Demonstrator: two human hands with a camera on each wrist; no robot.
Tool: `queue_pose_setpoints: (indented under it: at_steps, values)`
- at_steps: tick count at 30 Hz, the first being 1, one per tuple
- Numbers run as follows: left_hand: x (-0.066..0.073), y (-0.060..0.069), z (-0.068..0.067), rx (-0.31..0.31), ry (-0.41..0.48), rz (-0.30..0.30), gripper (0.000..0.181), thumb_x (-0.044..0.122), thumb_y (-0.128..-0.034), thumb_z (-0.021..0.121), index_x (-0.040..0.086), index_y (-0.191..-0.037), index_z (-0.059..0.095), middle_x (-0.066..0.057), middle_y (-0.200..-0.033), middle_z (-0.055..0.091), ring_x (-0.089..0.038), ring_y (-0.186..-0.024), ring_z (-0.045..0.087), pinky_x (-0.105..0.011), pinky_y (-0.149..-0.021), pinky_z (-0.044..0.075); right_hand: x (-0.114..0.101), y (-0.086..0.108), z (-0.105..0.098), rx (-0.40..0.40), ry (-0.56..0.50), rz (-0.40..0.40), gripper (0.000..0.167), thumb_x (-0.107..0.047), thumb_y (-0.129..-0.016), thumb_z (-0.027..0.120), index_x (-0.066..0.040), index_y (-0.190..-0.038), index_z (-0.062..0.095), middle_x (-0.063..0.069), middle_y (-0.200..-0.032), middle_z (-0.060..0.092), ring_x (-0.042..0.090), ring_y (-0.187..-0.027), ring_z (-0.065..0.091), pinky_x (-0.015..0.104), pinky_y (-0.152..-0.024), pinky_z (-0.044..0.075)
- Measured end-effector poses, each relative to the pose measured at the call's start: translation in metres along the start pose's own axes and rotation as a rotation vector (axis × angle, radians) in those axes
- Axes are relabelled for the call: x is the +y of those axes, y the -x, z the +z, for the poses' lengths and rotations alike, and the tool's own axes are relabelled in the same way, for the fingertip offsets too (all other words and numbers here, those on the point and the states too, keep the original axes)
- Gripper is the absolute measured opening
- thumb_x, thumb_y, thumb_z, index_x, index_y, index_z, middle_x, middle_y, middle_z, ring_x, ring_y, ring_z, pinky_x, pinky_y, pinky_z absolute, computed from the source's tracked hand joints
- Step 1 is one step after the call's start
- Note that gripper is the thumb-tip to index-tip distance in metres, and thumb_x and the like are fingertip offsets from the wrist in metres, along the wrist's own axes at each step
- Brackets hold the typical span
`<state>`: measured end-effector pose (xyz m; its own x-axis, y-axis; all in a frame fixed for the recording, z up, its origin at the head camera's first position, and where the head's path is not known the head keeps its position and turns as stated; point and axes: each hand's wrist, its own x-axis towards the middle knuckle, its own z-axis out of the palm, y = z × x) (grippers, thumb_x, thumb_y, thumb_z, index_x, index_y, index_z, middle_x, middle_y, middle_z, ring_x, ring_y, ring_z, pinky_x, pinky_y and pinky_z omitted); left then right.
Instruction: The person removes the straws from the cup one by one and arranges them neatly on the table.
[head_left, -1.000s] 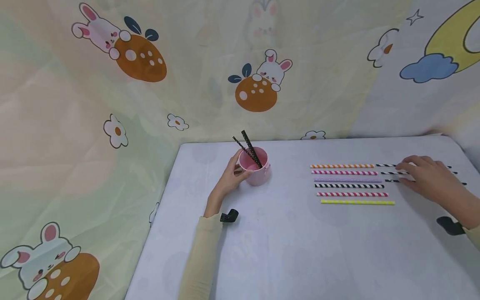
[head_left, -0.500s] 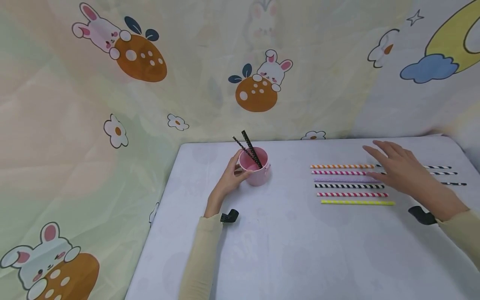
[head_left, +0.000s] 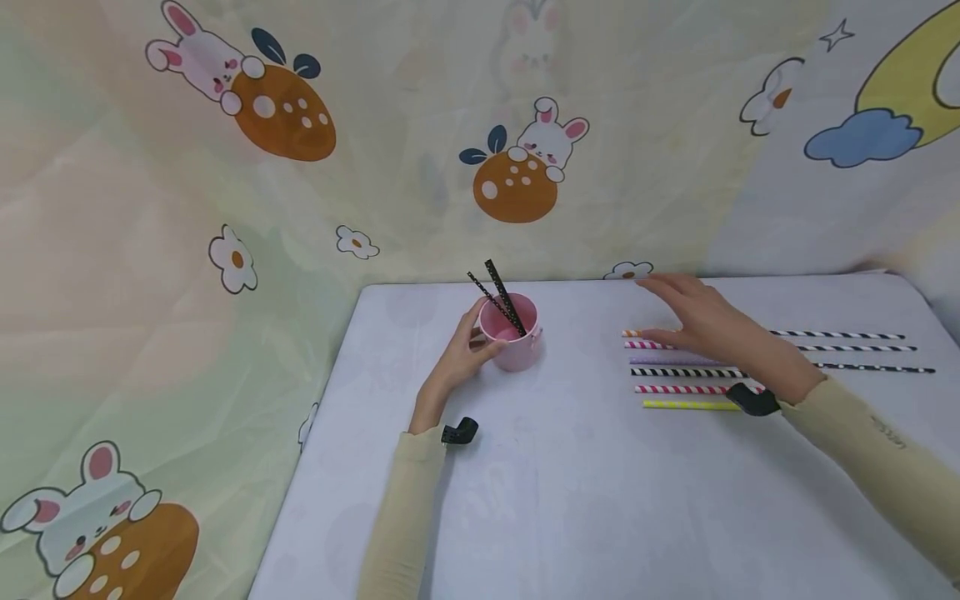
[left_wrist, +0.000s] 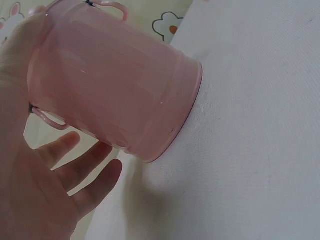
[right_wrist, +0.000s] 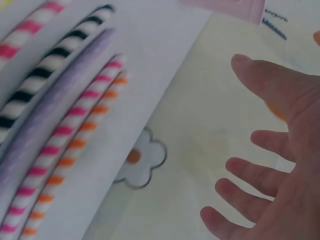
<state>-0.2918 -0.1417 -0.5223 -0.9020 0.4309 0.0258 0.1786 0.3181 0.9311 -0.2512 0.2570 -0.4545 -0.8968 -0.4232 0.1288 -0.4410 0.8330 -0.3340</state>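
Observation:
A small pink bucket (head_left: 517, 358) stands towards the back of the table, and my left hand (head_left: 452, 364) grips its left side near the rim. In the left wrist view the thumb lies at the rim of the pink bucket (left_wrist: 110, 80), with several fingers spread beside its handle. Two black dotted straws (head_left: 501, 288) lean in the bucket. My right hand (head_left: 701, 321) is held over the left row of paper straws, holding nothing. In the right wrist view its fingers are spread, and the orange-striped straw (right_wrist: 75, 145) and pink-striped straw (right_wrist: 60, 132) lie apart from it.
Below the right hand lie a lilac straw (head_left: 652, 362), a black-striped straw (head_left: 682, 373), a red-striped straw (head_left: 675, 390) and a yellow straw (head_left: 686, 405). Three black-and-white straws (head_left: 862, 348) lie to the right. A patterned cloth (head_left: 420, 167) hangs behind the table.
My right hand has moved left, from the black-and-white straws to above the left row of straws. The left hand and the bucket stay where they were.

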Motion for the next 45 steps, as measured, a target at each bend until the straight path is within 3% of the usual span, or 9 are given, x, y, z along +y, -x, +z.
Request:
queue_pose_setpoints:
  at_steps: [3, 6, 12, 17, 21, 29, 36, 45]
  values:
    - [-0.015, -0.006, 0.002, 0.012, -0.004, 0.003, 0.085, 0.017, -0.0961, 0.067, 0.029, -0.162, 0.015, -0.013, -0.165, 0.021, -0.042, -0.142, 0.042, -0.05, -0.116, 0.041, -0.015, -0.016, 0.002, 0.009, -0.022, -0.04, 0.081, -0.028, -0.084, 0.083, -0.009, -0.151, 0.041, 0.022, -0.151, 0.043, 0.044, -0.138, 0.04, 0.065, -0.112, 0.035]
    - [-0.019, -0.007, 0.003, 0.022, -0.01, 0.016, 0.083, 0.022, -0.0954, 0.069, 0.036, -0.16, 0.018, -0.009, -0.162, 0.026, -0.039, -0.141, 0.045, -0.047, -0.115, 0.044, -0.027, -0.031, 0.004, 0.014, -0.041, -0.062, 0.078, -0.029, -0.085, 0.081, -0.008, -0.15, 0.043, 0.022, -0.151, 0.045, 0.043, -0.138, 0.042, 0.063, -0.114, 0.037]
    - [-0.018, -0.008, 0.004, 0.029, -0.017, 0.037, 0.085, 0.052, -0.0897, 0.071, 0.042, -0.158, 0.022, -0.006, -0.16, 0.03, -0.036, -0.139, 0.048, -0.045, -0.113, 0.046, -0.053, -0.062, 0.003, -0.095, -0.176, 0.064, 0.08, -0.046, -0.09, 0.073, -0.016, -0.154, 0.038, 0.016, -0.157, 0.037, 0.037, -0.145, 0.033, 0.063, -0.115, 0.035]
    - [-0.017, -0.009, 0.004, 0.034, -0.035, 0.027, 0.091, 0.07, -0.0824, 0.068, 0.046, -0.157, 0.021, -0.004, -0.159, 0.03, -0.035, -0.138, 0.048, -0.043, -0.113, 0.046, -0.069, -0.088, 0.008, -0.125, -0.317, 0.1, 0.076, -0.046, -0.091, 0.072, -0.015, -0.153, 0.04, 0.013, -0.155, 0.042, 0.036, -0.14, 0.043, 0.061, -0.112, 0.042]
    - [-0.016, -0.009, 0.004, 0.036, -0.04, 0.025, 0.093, 0.066, -0.0845, 0.068, 0.038, -0.159, 0.021, -0.003, -0.159, 0.031, -0.035, -0.138, 0.049, -0.043, -0.112, 0.046, -0.078, -0.108, 0.014, -0.113, -0.417, 0.072, 0.064, -0.038, -0.094, 0.071, -0.012, -0.147, 0.048, 0.013, -0.148, 0.053, 0.034, -0.134, 0.052, 0.057, -0.109, 0.046]
    - [-0.015, -0.007, 0.003, 0.042, -0.029, 0.016, 0.08, 0.038, -0.093, 0.071, 0.045, -0.157, 0.022, -0.004, -0.158, 0.032, -0.035, -0.137, 0.05, -0.045, -0.112, 0.046, -0.085, -0.14, 0.031, -0.139, -0.561, 0.071, 0.042, -0.026, -0.097, 0.067, -0.009, -0.136, 0.06, 0.013, -0.137, 0.06, 0.033, -0.126, 0.059, 0.05, -0.105, 0.052]
    - [-0.015, -0.006, 0.002, 0.045, -0.026, 0.018, 0.082, 0.039, -0.0928, 0.071, 0.043, -0.158, 0.021, -0.004, -0.158, 0.032, -0.035, -0.137, 0.05, -0.046, -0.112, 0.046, -0.093, -0.159, 0.041, -0.172, -0.64, 0.08, 0.035, -0.025, -0.098, 0.067, -0.007, -0.128, 0.066, 0.012, -0.129, 0.066, 0.031, -0.122, 0.06, 0.049, -0.105, 0.052]
    - [-0.018, -0.006, 0.002, 0.035, -0.024, 0.016, 0.082, 0.041, -0.0931, 0.07, 0.04, -0.159, 0.02, -0.005, -0.16, 0.029, -0.036, -0.138, 0.05, -0.046, -0.113, 0.046, -0.101, -0.169, 0.058, -0.196, -0.637, 0.096, 0.027, -0.023, -0.097, 0.067, -0.008, -0.12, 0.071, 0.011, -0.121, 0.07, 0.028, -0.117, 0.061, 0.047, -0.104, 0.052]
